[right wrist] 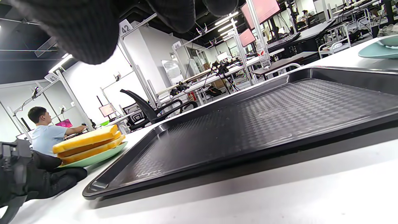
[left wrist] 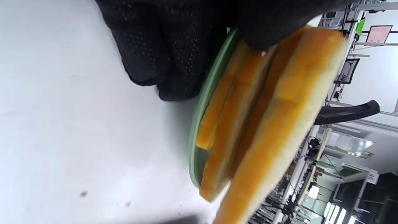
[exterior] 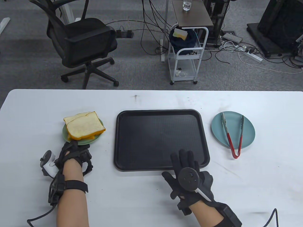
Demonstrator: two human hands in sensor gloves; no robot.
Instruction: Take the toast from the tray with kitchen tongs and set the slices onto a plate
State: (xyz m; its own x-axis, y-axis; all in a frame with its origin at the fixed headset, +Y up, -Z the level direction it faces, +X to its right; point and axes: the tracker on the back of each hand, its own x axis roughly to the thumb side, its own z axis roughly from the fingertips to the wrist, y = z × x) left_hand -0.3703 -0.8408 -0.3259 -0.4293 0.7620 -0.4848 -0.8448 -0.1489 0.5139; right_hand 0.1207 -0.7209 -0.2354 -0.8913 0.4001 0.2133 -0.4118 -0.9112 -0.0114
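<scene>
Several toast slices [exterior: 85, 127] [left wrist: 279, 124] [right wrist: 87, 140] lie stacked on a green plate [exterior: 91, 141] [left wrist: 202, 102] at the table's left. My left hand [exterior: 74, 151] [right wrist: 37, 177] grips that plate's near rim, fingers under it and thumb on top. The black tray [exterior: 153, 137] [right wrist: 264, 115] in the middle holds nothing. My right hand [exterior: 187, 163] lies with straight fingers [right wrist: 84, 31] over the tray's near right edge. Red-handled tongs [exterior: 229, 139] lie spread on a blue plate [exterior: 248, 132] [right wrist: 376, 51] to the tray's right, untouched.
Beyond the table's far edge stand a black office chair [exterior: 82, 42] and a white cart [exterior: 187, 47], with cables on the floor. A seated person [right wrist: 46, 133] shows far off in the right wrist view.
</scene>
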